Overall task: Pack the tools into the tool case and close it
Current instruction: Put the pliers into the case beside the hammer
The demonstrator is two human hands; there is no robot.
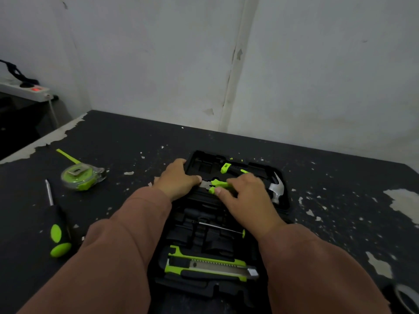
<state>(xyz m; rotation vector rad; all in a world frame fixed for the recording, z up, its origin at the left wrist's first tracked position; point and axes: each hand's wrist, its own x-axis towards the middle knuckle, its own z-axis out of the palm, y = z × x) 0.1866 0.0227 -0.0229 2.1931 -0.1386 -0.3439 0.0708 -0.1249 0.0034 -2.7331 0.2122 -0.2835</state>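
A black tool case [284, 201] lies open in the middle of the table. A hammer [277, 186] rests along its far half. The near half holds a green utility knife [210, 265] and a thin precision screwdriver [223, 228]. Both hands are over the middle of the case on a pair of green-handled pliers [216, 185]. My left hand [179, 181] presses on the metal jaws. My right hand [247, 196] grips the green handles. A tape measure [80, 176] and a large screwdriver [56, 225] lie on the table to the left, outside the case.
The black table [340, 211] has flaking paint and ends at a white wall behind. A roll of tape [407, 296] sits at the bottom right corner. A power strip [27, 90] with a lit red switch is off to the far left.
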